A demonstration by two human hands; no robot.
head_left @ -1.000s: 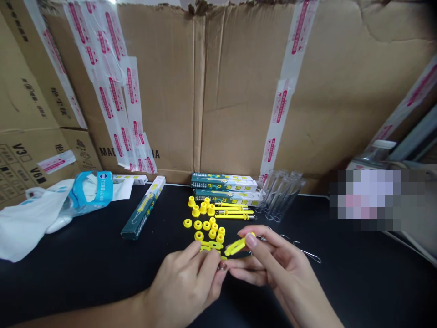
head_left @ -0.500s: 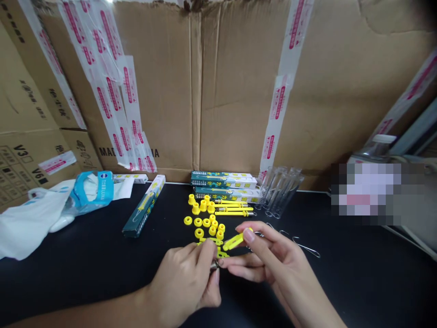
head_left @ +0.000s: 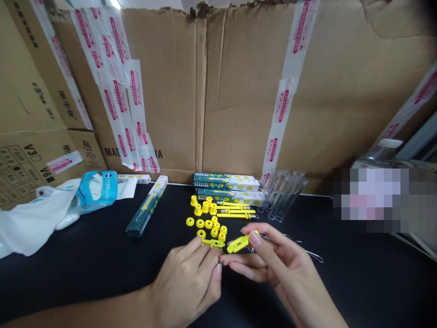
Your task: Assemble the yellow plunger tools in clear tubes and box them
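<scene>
Yellow slotted piece [head_left: 240, 243] held above the dark surface [head_left: 85, 278], between the two hands and to the right hand's side of the gap. Right hand [head_left: 283, 262]: thumb and forefinger pinch the right end of the piece; the other fingers extend beneath it toward the left. Long axis: slanting, from the right thumb leftward and downward in the view, so that the free end faces the fingertips of the left hand [head_left: 189, 278] and lies near them, without visible contact. The right hand is thus the nearer, being the one that grips; the left lies across the gap, on the side of the free end. Left hand: fingers drawn together, back uppermost; whether they enclose a small part cannot be told. Fingertips of both hands appear to meet just below the free end. Beyond the left fingertips: yellow flat strips [head_left: 214, 243], partly hidden, then yellow rings [head_left: 208, 227], and farther off yellow rods [head_left: 235, 216] with metal ends, lying crosswise ahead of the hands. Bent wires [head_left: 316, 257] emerge past the right hand, which covers part of them. Clear tubes [head_left: 287, 200] form a cluster beyond it.
</scene>
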